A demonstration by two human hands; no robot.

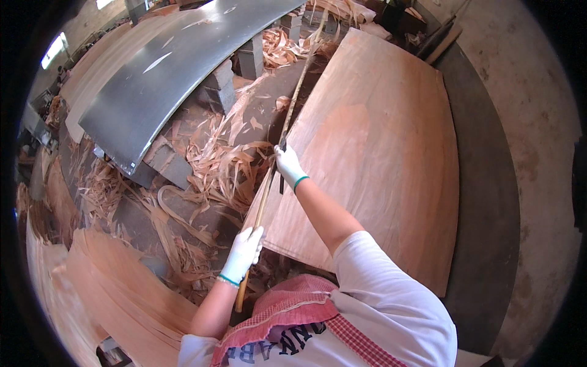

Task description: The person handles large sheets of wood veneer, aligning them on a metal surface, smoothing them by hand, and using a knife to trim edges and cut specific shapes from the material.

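Observation:
Both my hands, in white gloves with green cuffs, grip one long thin wooden pole (297,96). It runs from near my body up to the far side, along the left edge of a stack of pale wood veneer sheets (379,165). My left hand (243,252) is closed round the pole near its lower end. Farther up, my right hand (289,165) closes round it beside the stack's edge. A narrow dark piece (282,184) shows just below the right hand; what it is I cannot tell.
On the left, a dark smooth panel (177,67) rests on grey concrete blocks (219,88). Curled veneer scraps (220,162) litter the floor between it and the stack. More loose veneer sheets (116,281) lie at the lower left. A concrete floor (532,122) stretches along the right.

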